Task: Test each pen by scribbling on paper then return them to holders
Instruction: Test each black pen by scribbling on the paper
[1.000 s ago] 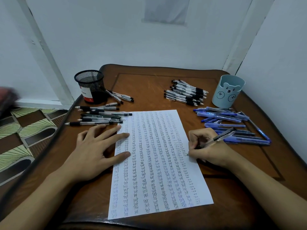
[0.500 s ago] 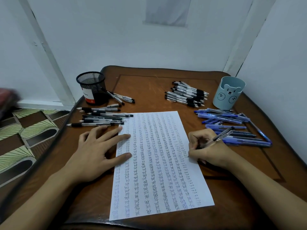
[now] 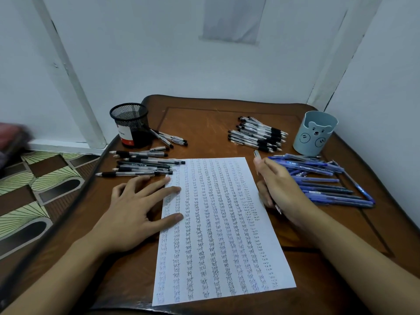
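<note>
brown wood forms the desk, which carries every item of the task. a white sheet of paper lies at the centre of the desk, long side running away from the person, covered in columns of the handwritten word "test".

left hand: lies flat, palm down, on the desk just beside the paper's left edge. its fingers are straight and spread. the forefinger tip and the thumb tip rest on the paper's left margin. it holds nothing.

right hand: sits at the paper's right edge, its fingers curled round one pen. the pen passes through the hand. its button end stands out above the hand near the paper's far right corner, and its tip shows below the hand, just beside the paper's right edge. whether the tip touches the desk cannot be told.

holders: a black mesh holder stands upright at the far left of the desk. a pale blue bear holder stands upright at the far right.

loose pens, all lying on the desk:
- a row of black pens between the black mesh holder and the left hand, reaching the paper's far left corner.
- a few pens just beside the black mesh holder's base.
- a stack of black-gripped pens beyond the paper, left of the pale blue bear holder.
- a pile of blue pens just beside the right hand, in front of the pale blue bear holder.

a patterned tile floor shows to the left of the desk.
</note>
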Available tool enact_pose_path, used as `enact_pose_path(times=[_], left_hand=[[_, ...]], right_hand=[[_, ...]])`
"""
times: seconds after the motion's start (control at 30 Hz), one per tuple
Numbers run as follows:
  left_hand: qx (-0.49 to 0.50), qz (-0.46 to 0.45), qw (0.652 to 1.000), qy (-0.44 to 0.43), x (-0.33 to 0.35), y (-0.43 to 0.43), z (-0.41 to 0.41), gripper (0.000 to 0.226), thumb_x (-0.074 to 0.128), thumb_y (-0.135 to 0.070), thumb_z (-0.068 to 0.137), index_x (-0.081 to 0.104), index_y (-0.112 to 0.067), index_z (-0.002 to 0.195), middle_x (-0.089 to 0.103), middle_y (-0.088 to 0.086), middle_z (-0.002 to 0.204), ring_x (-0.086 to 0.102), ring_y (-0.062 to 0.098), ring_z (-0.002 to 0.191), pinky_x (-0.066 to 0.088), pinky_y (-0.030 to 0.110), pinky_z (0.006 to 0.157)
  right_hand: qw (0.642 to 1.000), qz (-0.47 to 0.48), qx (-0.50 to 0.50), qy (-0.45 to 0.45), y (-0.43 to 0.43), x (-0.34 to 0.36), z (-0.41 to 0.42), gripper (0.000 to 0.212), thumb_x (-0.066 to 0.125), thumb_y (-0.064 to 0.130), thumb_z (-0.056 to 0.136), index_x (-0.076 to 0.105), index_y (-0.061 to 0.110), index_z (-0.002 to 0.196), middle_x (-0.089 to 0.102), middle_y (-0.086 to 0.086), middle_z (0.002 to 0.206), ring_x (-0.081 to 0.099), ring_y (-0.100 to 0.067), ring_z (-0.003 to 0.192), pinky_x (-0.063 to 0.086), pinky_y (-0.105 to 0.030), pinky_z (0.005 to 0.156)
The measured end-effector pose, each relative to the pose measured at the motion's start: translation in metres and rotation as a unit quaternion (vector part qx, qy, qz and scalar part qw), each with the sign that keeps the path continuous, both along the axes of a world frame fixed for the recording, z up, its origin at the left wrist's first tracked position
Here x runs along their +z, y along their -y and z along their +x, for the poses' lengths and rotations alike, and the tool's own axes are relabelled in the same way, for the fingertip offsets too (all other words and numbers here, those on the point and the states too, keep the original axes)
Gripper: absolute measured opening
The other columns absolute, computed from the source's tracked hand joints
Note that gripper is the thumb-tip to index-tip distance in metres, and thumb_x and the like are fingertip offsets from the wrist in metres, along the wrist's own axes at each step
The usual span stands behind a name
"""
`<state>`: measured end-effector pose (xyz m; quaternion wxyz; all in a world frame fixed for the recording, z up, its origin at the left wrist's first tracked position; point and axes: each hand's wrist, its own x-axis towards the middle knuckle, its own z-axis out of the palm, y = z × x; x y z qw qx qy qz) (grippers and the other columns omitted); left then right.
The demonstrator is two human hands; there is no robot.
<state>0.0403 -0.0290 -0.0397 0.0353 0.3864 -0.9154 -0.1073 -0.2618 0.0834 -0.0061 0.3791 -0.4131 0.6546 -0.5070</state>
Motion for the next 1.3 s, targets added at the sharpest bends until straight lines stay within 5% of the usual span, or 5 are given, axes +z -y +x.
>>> enact_pose_path(times=[0.3, 0.63, 0.77, 1.0, 1.3], left_hand=[[0.003, 0.002, 1.0, -0.001, 0.001, 0.0, 0.0, 0.077, 0.014, -0.101, 0.073, 0.017, -0.071, 0.144, 0.006, -0.038, 0.161, -0.003, 0.006, 0.151, 0.001, 0.044, 0.119], [0.015, 0.009, 1.0, -0.004, 0.002, 0.001, -0.001, 0.078, 0.016, -0.102, 0.072, 0.017, -0.071, 0.144, 0.005, -0.033, 0.161, -0.002, 0.004, 0.151, 0.001, 0.046, 0.121], [0.028, 0.009, 0.999, -0.015, 0.002, 0.0, 0.0, 0.088, 0.017, -0.103, 0.07, 0.024, -0.063, 0.148, 0.012, -0.03, 0.16, 0.0, 0.0, 0.15, 0.002, 0.043, 0.122], [0.037, 0.014, 0.999, -0.028, 0.002, 0.0, 0.0, 0.091, 0.021, -0.103, 0.07, 0.027, -0.059, 0.15, 0.011, -0.036, 0.156, -0.001, -0.007, 0.146, 0.0, 0.037, 0.121], [0.049, 0.013, 0.996, -0.073, -0.004, 0.004, 0.003, 0.083, 0.025, -0.098, 0.076, 0.035, -0.057, 0.147, 0.021, -0.031, 0.15, 0.007, -0.012, 0.14, 0.002, 0.032, 0.118]], right_hand=[[0.956, -0.063, -0.021, -0.286, 0.037, 0.009, -0.028, 0.035, 0.042, 0.047, 0.105, 0.052, 0.026, 0.079, 0.05, 0.007, 0.055, 0.046, -0.011, 0.048, 0.038, -0.036, 0.054], [0.834, 0.043, -0.044, -0.549, 0.104, 0.011, -0.073, 0.034, 0.035, 0.036, 0.11, 0.053, 0.015, 0.13, 0.055, -0.007, 0.1, 0.054, -0.027, 0.092, 0.041, -0.038, 0.073], [0.819, 0.074, -0.022, -0.569, 0.122, 0.001, -0.081, 0.04, 0.048, 0.012, 0.104, 0.046, 0.015, 0.145, 0.047, -0.017, 0.133, 0.051, -0.036, 0.118, 0.048, -0.046, 0.091], [0.797, 0.024, -0.066, -0.6, 0.132, -0.005, -0.072, 0.041, 0.056, 0.005, 0.098, 0.053, 0.016, 0.138, 0.053, -0.016, 0.13, 0.049, -0.033, 0.118, 0.042, -0.045, 0.096], [0.91, -0.075, 0.175, -0.367, 0.131, -0.016, 0.024, 0.025, 0.07, 0.024, 0.095, 0.069, 0.02, 0.12, 0.062, 0.007, 0.104, 0.057, -0.004, 0.093, 0.048, -0.022, 0.081]])
